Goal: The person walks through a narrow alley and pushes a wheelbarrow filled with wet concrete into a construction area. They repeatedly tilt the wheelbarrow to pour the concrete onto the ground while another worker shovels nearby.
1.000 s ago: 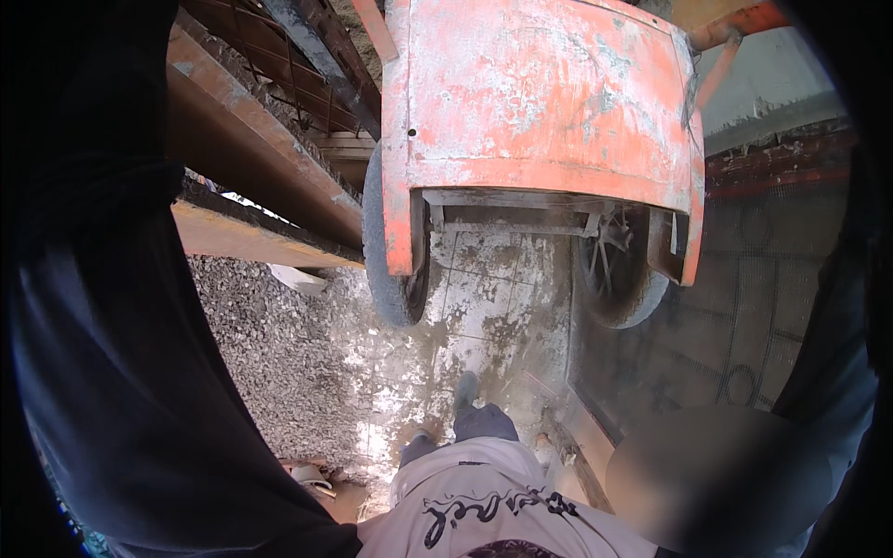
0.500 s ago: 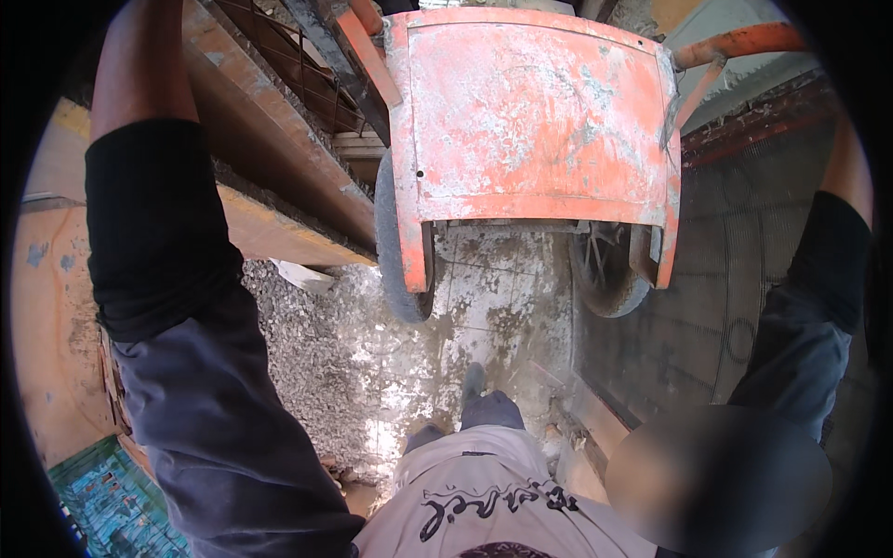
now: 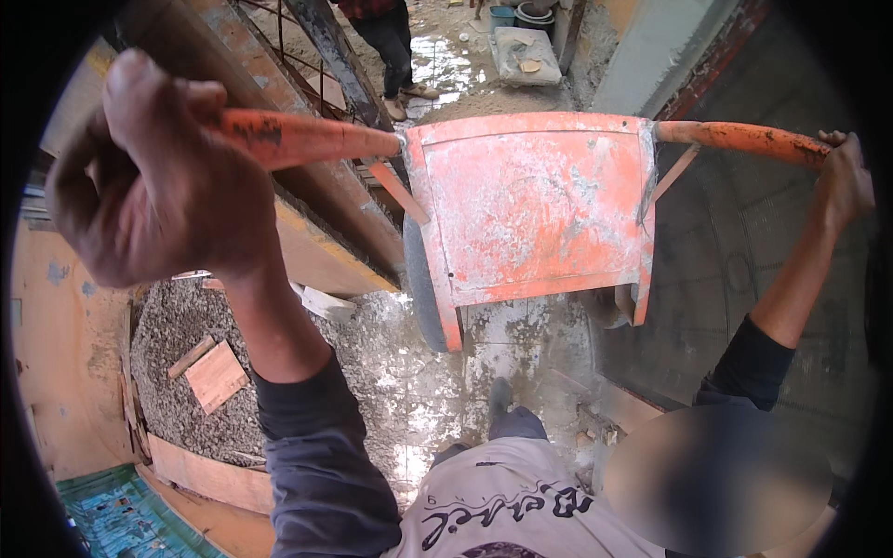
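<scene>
An orange two-wheeled handcart (image 3: 539, 205), its paint worn and crusted with pale grey residue, is tilted up in front of me. My left hand (image 3: 172, 186) is closed at the end of its left handle (image 3: 316, 138), fingers curled; the hand hides the handle's tip. On the other side, my right hand (image 3: 846, 181) grips the end of the right handle (image 3: 744, 139). The left wheel (image 3: 420, 279) shows beside the body. Most of the right wheel (image 3: 606, 305) is behind the panel.
Gravel (image 3: 186, 344) with scraps of wood lies to my left, beside wooden boards (image 3: 335, 246). A dark ribbed wall (image 3: 716, 270) runs close along the right. Beyond the cart stand another person (image 3: 383, 42), a pale dusty block-shaped object (image 3: 526, 56) and buckets (image 3: 535, 14).
Both hands and the handles have come into view from beyond the upper edge. The cart's panel sits lower in the picture, and the person and buckets behind it now show.
</scene>
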